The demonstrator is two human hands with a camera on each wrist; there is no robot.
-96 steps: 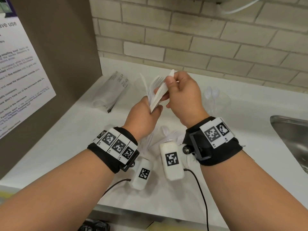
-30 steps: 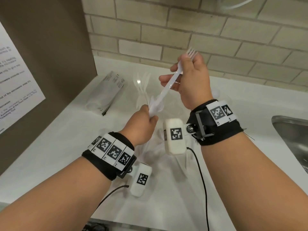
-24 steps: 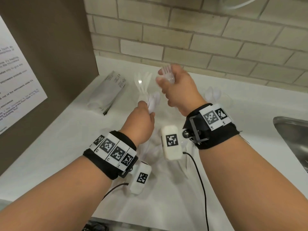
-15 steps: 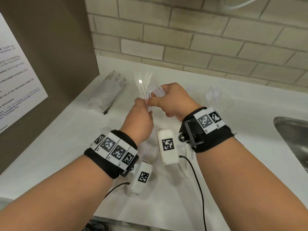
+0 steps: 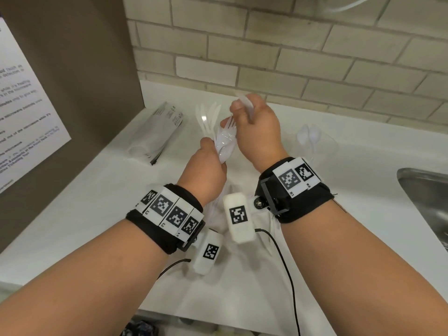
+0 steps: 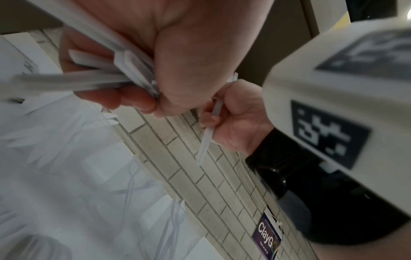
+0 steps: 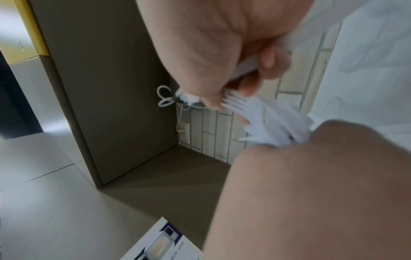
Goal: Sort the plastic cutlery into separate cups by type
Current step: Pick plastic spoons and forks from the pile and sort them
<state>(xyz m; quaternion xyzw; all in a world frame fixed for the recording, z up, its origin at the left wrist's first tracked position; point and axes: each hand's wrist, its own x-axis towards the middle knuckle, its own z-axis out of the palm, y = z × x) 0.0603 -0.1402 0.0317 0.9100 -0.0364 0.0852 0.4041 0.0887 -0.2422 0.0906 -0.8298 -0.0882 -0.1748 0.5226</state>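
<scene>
My left hand (image 5: 206,166) grips a bundle of white plastic cutlery (image 5: 225,141) by the handles, with fork tines and a spoon bowl fanned upward. Just above it, my right hand (image 5: 253,124) pinches one white piece (image 5: 246,104); I cannot tell its type. The left wrist view shows that piece's handle (image 6: 208,139) sticking out below the right fist. Behind the hands, a clear cup (image 5: 208,122) holds knives. A second clear cup (image 5: 311,141) on the right holds spoons. More loose cutlery (image 5: 215,204) lies on the counter under my wrists.
A plastic-wrapped sleeve of cups (image 5: 157,132) lies at the back left of the white counter (image 5: 363,170). A brown panel with a poster (image 5: 29,117) stands on the left. There is a brick wall behind and a steel sink (image 5: 426,197) at the right edge.
The right hand held a fork high, lowered it behind the bundle, came back to the bundle, and now lifts away with another white piece. The left hand has stayed about in place.
</scene>
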